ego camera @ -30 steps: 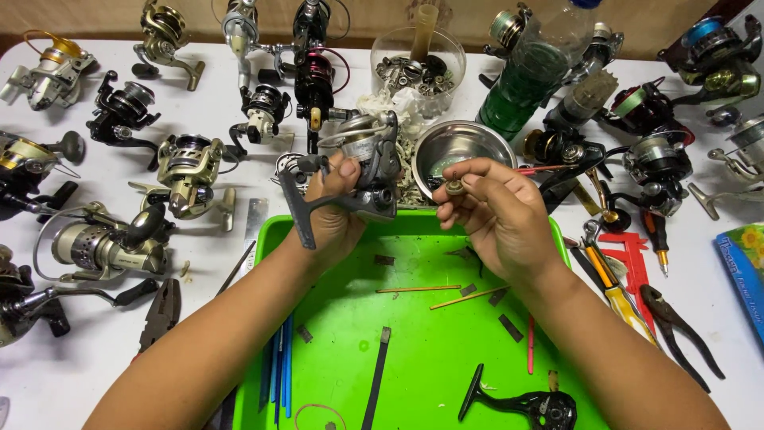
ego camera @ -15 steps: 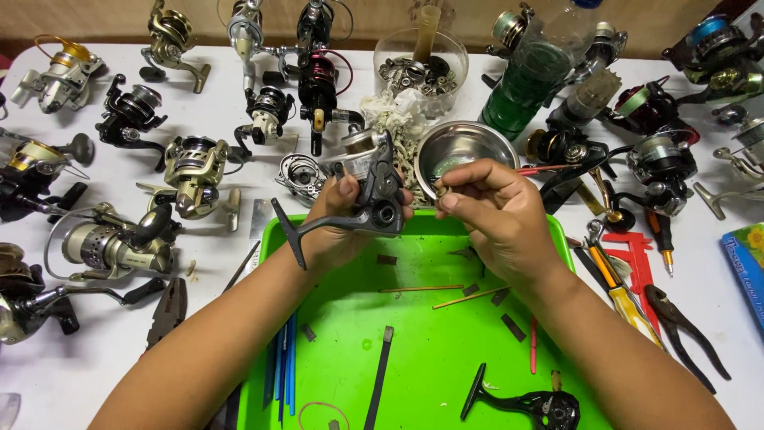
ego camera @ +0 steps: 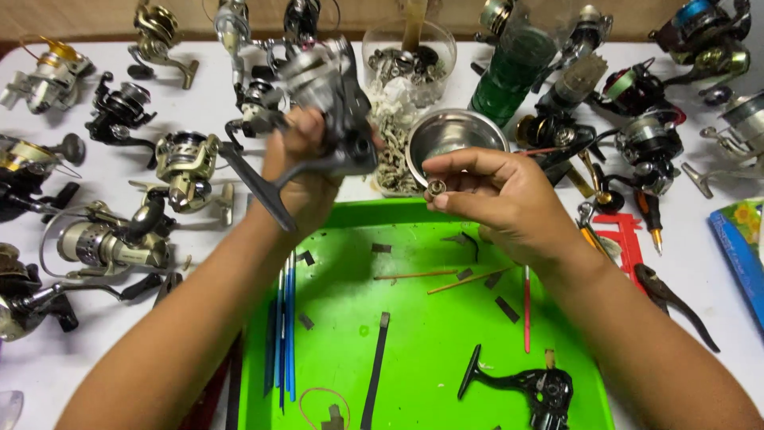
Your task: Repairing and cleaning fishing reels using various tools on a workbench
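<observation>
left hand (ego camera: 306, 171) has raised its gripped grey reel (ego camera: 334, 103); right hand (ego camera: 493, 195) still pinches small ring (ego camera: 436, 188).

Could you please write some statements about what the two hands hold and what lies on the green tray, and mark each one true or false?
1. The left hand holds a grey metal fishing reel. True.
2. The right hand pinches a small round metal part. True.
3. The round steel bowl stands inside the green plastic tray. False: it stands on the white table, behind the tray.
4. The black reel handle lies on the tray. True.
5. The right hand holds pliers. False: it holds only the small part.
</observation>
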